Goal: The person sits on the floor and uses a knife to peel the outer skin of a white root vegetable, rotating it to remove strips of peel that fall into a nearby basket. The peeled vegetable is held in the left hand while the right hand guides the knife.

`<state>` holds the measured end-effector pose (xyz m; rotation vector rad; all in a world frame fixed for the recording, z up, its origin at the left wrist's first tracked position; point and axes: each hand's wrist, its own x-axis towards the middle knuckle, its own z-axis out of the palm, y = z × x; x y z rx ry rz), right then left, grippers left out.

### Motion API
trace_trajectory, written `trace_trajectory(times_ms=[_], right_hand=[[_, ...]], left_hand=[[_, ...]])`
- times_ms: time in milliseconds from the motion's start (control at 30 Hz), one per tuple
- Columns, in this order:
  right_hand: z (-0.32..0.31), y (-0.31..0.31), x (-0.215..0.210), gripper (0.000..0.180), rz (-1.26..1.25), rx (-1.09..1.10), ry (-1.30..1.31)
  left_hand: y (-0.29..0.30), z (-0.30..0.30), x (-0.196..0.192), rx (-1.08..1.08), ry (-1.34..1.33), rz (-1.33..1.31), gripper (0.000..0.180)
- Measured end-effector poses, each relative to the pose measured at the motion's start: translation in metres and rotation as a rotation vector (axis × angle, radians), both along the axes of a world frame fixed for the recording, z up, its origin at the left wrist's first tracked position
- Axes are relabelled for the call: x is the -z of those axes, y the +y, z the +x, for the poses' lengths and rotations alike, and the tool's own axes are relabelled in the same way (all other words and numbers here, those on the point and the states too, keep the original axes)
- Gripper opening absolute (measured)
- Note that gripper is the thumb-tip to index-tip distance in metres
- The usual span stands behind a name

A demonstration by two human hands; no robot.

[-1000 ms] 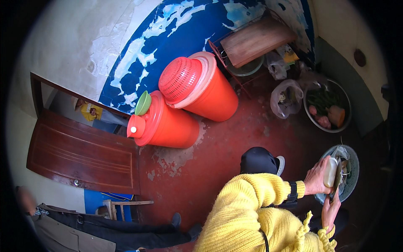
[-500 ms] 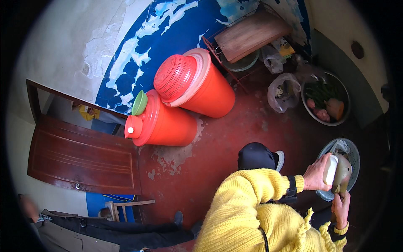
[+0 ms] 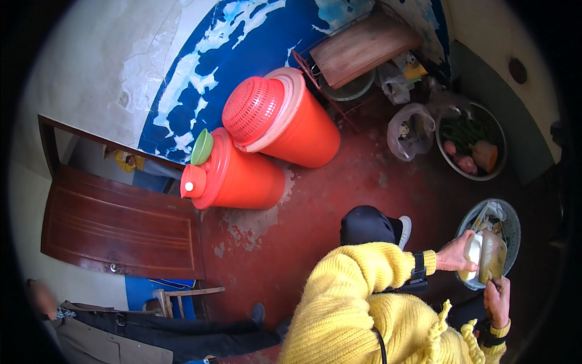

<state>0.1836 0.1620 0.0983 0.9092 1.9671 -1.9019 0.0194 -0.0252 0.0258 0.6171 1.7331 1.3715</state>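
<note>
a single head-worn fisheye view looks down from above, wide enough for floor (image 3: 315, 212) and blue wall (image 3: 265, 51), left hand (image 3: 454, 253) and right hand (image 3: 498, 303) toward lower right.

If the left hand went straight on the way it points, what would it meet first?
Probably the cleaver blade, just beyond the white piece that the left hand holds; depth is unclear in this single view.
</note>
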Motion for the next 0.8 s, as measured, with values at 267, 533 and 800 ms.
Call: trace_trajectory(times_ms=[267,533,800], right_hand=[[0.009,0.013,-0.002,0.023,-0.356,0.077,0.000],[0.030,0.029,0.011,0.017,-0.524,0.205,0.270],[0.004,0.023,-0.025,0.014,0.045,0.141,0.108]], left_hand=[[-0.005,-0.008,-0.012,0.093,-0.286,0.111,0.101],[-0.018,-0.028,-0.018,0.198,-0.817,0.223,0.089],[-0.013,-0.025,-0.002,-0.079,-0.716,0.300,0.098]])
